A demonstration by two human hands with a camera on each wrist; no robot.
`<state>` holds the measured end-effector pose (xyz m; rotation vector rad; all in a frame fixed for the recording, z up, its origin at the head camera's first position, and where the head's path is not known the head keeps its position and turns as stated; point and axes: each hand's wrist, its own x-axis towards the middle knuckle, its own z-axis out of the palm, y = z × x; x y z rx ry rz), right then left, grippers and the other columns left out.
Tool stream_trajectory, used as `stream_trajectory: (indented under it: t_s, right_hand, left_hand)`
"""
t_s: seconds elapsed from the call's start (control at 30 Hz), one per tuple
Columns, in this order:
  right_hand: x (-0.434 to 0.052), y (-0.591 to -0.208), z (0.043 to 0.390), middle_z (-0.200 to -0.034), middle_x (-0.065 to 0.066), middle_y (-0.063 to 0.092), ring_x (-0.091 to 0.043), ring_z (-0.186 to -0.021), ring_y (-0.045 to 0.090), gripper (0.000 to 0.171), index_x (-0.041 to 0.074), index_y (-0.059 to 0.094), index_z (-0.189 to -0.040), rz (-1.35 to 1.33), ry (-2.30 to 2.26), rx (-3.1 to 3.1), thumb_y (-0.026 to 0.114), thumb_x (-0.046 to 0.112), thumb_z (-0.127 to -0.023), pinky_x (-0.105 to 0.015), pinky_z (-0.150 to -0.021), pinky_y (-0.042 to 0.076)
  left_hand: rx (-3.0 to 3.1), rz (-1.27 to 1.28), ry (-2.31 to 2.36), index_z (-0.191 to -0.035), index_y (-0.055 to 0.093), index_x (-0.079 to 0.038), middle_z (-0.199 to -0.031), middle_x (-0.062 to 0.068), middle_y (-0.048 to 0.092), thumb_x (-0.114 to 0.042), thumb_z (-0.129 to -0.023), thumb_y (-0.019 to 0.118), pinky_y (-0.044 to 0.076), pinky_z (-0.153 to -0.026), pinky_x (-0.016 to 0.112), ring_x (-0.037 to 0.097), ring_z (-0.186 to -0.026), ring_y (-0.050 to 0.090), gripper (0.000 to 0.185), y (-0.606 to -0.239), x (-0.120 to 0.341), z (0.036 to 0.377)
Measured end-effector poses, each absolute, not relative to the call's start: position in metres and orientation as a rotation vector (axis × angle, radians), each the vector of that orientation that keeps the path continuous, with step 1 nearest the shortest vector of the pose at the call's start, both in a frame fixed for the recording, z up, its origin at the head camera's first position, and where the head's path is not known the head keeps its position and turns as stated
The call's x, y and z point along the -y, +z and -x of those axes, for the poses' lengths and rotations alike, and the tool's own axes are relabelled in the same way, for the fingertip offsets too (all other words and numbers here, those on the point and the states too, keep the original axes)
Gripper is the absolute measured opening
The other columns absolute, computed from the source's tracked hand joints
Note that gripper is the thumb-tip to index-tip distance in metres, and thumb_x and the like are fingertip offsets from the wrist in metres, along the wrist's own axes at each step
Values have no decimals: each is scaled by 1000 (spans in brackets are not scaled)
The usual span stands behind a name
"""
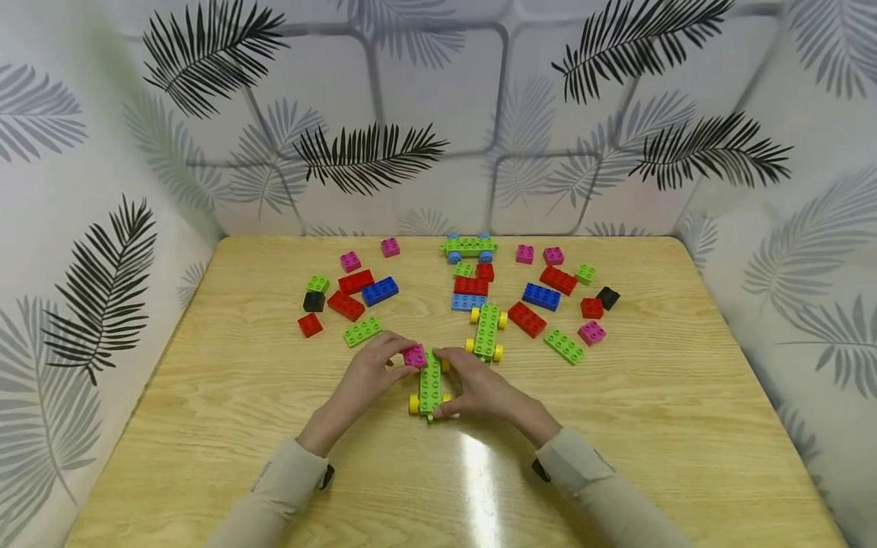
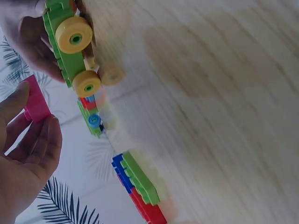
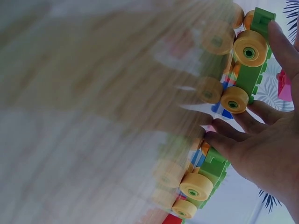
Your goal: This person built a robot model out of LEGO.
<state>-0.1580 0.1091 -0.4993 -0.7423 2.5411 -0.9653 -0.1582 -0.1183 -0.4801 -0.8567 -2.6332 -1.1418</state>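
A pink two-by-two toy brick [image 1: 414, 355] is pinched between the thumb and fingers of my left hand [image 1: 363, 374]. It is held beside the far end of a green toy car base [image 1: 430, 390] with yellow wheels; the left wrist view shows the brick [image 2: 37, 100] in the air, apart from the base. My right hand [image 1: 485, 387] grips this base lengthwise, thumb at the near end and fingers at the far end. Its top is studded and carries no bricks. Part of its right side is hidden by the right hand.
Beyond the right hand stands a second green base [image 1: 487, 332] with yellow wheels. A blue-wheeled green base [image 1: 469, 246] is at the table's back edge, several bricks before it. Loose bricks lie to the left, including a blue one [image 1: 380, 290], and right, including a red one [image 1: 527, 319].
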Motion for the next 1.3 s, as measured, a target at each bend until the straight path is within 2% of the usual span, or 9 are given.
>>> stream_trajectory:
  t_s: [0.37, 0.67, 1.3]
  right_hand:
    - [-109, -499, 158, -146, -10, 40, -27, -135, 36, 92, 9, 36, -146, 752, -982, -2538, 83, 41, -74, -44, -110, 31]
    - [-108, -497, 158, -146, -11, 41, -28, -135, 37, 93, 7, 37, -146, 762, -983, -2550, 84, 40, -72, -44, -110, 30]
    - [-108, -497, 159, -147, -9, 40, -24, -136, 36, 92, 9, 36, -146, 733, -954, -2538, 83, 42, -74, -42, -111, 30]
  left_hand:
    - [2678, 900, -1110, -113, 68, -3, -106, 3, 60, -9, -83, 76, 52, -81, 32, 17, -97, 59, 31, -484, 106, 158]
    - [2712, 935, -1124, -114, 68, -2, -105, 5, 59, -8, -84, 75, 51, -79, 35, 26, -95, 60, 32, -489, 104, 161]
    - [2778, 948, -1055, -116, 67, -2, -107, 5, 58, -8, -85, 73, 50, -82, 33, 23, -96, 58, 32, -491, 100, 162]
